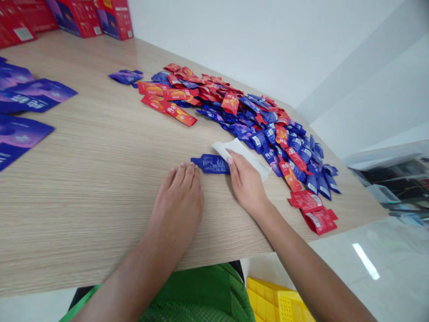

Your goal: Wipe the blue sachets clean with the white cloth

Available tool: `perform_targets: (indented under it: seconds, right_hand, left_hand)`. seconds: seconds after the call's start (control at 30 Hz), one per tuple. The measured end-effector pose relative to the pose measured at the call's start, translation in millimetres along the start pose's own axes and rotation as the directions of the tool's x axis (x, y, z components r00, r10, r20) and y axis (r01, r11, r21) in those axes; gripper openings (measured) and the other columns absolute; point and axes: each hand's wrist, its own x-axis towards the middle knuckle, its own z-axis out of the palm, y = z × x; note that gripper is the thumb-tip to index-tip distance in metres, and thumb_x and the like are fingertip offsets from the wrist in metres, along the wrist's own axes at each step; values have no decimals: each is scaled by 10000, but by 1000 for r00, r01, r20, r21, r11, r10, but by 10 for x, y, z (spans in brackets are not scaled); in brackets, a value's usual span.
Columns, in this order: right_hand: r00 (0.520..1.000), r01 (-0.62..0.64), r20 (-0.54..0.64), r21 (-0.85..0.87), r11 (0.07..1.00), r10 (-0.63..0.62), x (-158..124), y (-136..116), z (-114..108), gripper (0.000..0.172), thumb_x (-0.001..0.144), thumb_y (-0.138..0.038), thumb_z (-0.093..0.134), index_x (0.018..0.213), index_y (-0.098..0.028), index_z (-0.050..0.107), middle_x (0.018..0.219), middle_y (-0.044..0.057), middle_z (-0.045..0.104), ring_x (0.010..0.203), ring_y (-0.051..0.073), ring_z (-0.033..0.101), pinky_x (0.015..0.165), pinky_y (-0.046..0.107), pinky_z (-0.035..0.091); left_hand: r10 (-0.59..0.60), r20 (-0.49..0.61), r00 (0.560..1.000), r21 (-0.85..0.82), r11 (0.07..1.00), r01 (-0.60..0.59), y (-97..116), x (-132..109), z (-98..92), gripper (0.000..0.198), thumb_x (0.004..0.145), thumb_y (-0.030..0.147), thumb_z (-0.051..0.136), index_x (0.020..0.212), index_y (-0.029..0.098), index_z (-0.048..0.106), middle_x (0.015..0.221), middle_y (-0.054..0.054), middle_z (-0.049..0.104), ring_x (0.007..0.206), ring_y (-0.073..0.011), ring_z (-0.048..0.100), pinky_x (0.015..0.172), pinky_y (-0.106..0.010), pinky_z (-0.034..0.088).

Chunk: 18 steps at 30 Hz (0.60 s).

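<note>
A flat blue foil sachet lies on the light wood-grain tabletop between the two hands, near the table's front edge, its narrow spout end pointing toward the left hand and its wider end hidden under the right hand. It looks light, thin and soft, and its glossy film is likely to slide on the laminate, so the flat body or the narrow neck seems the surest place to take hold. The left fingers lie flat and slightly spread on the tabletop, holding nothing, with their tips just beside the spout. The right fingers rest on a folded white wipe over the sachet's far end; I cannot tell whether they grip it or only press down. Beyond lies a dense spread of blue and red sachets, with two red sachets at its lower right. Printed purple-blue sheets lie at the left edge of the frame, and red cartons stand at the upper left. The sachets and cartons carry barcodes and printed characters, but no brand can be read.
</note>
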Motion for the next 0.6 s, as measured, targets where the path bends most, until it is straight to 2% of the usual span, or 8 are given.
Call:
perform_targets:
  seconds: [0.1,0.17,0.27,0.43,0.5,0.6]
  right_hand:
    - [980,164,102,51,985,-168,116,-226,165,463,1142,-275,325,1497,-177,605,1548,127,631,1498,218,529,1278,443,395]
    - [965,202,160,46,978,-207,144,-255,234,460,1135,-247,333,1493,-187,614,1560,113,623,1513,209,510,1289,439,378]
    - [986,118,115,-1,993,-117,82,-78,199,461,1132,-271,348,1486,-159,623,1554,129,626,1502,228,526,1297,455,368]
    - [999,-37,1,-40,998,37,-92,301,-54,561,1137,-385,320,1461,-32,613,1498,272,632,1447,355,582,1241,596,420]
    - [999,-46,-10,-32,998,46,-87,278,-99,555,1142,-395,301,1456,-69,622,1469,248,663,1407,349,619,1209,599,458]
    - [1000,0,9,7,1000,0,13,53,-21,487,1148,-367,315,1483,-180,615,1480,142,684,1400,264,629,1207,506,484]
  left_hand:
    - [7,-6,1000,7,1000,-7,-15,0,8,522,1020,171,396,1482,-31,532,1541,-257,587,1457,-383,549,1225,-543,445]
    - [0,-10,1000,9,1000,0,-25,0,11,516,1022,179,400,1474,-22,545,1531,-252,599,1453,-377,556,1225,-538,445]
    - [-8,-10,1000,6,1000,8,-31,-2,14,522,1041,203,372,1490,-10,531,1552,-243,581,1460,-357,554,1224,-525,451]
    - [-14,-11,1000,-1,1000,14,-8,0,26,533,1038,192,371,1507,-26,502,1564,-241,569,1473,-361,538,1232,-520,440]
    - [-15,-14,1000,0,1000,15,0,1,31,537,1033,183,380,1512,-33,490,1564,-249,567,1468,-367,541,1228,-526,442]
    - [-4,-22,1000,8,1000,4,-5,-2,36,531,1029,181,387,1500,-34,506,1555,-251,574,1458,-371,551,1225,-531,448]
